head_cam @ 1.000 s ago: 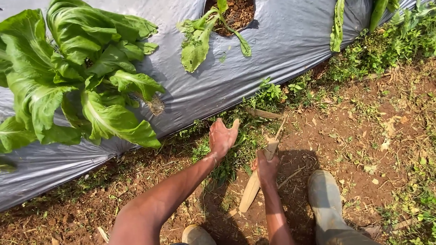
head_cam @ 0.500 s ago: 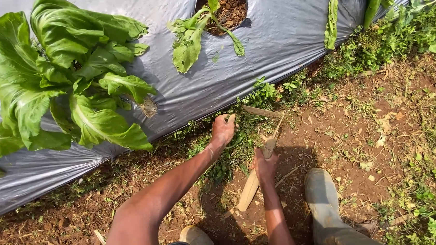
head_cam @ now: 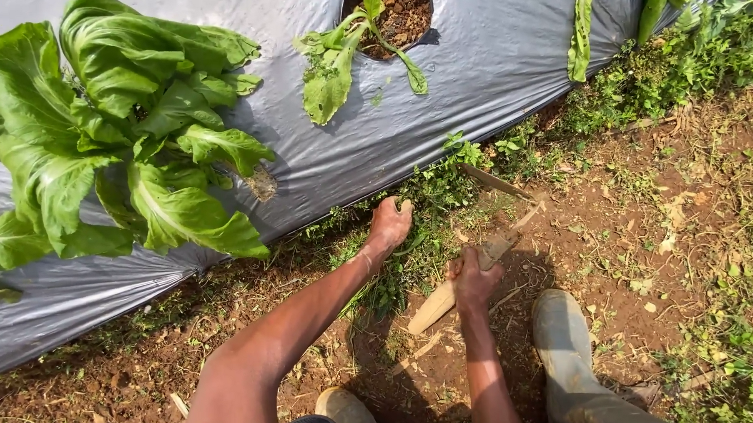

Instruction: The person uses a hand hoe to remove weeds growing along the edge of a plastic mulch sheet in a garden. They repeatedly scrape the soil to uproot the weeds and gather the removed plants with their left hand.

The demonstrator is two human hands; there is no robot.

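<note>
A: Far left first?
B: Big leafy green plant (head_cam: 115, 129), broad crinkled leaves, growing through the grey plastic mulch sheet (head_cam: 439, 92) that covers the raised bed.

A: Left hand?
B: Left hand (head_cam: 389, 223) is curled shut around a clump of weeds (head_cam: 430, 189) at the sheet's lower edge, fingers buried in the green. Low, small-leaved stuff, growing where plastic meets the red-brown soil (head_cam: 611, 228).

A: Right hand?
B: Right hand (head_cam: 475, 281) is closed tight round a hoe (head_cam: 478, 254): pale worn wooden handle, running from lower left up to the right. Its thin flat metal blade sits at an angle, tip in the weeds just right of the left hand.

A: Any containers?
B: Only the round planting hole (head_cam: 390, 15) cut in the sheet, top centre. Holds brown crumbly earth and a small seedling (head_cam: 338, 58) with floppy leaves spilling onto the plastic.

A: Right side?
B: Rubber boot (head_cam: 564, 338) beside the right arm, another boot toe (head_cam: 346, 408) at bottom centre. More weeds along the bed's edge, upper right.
</note>
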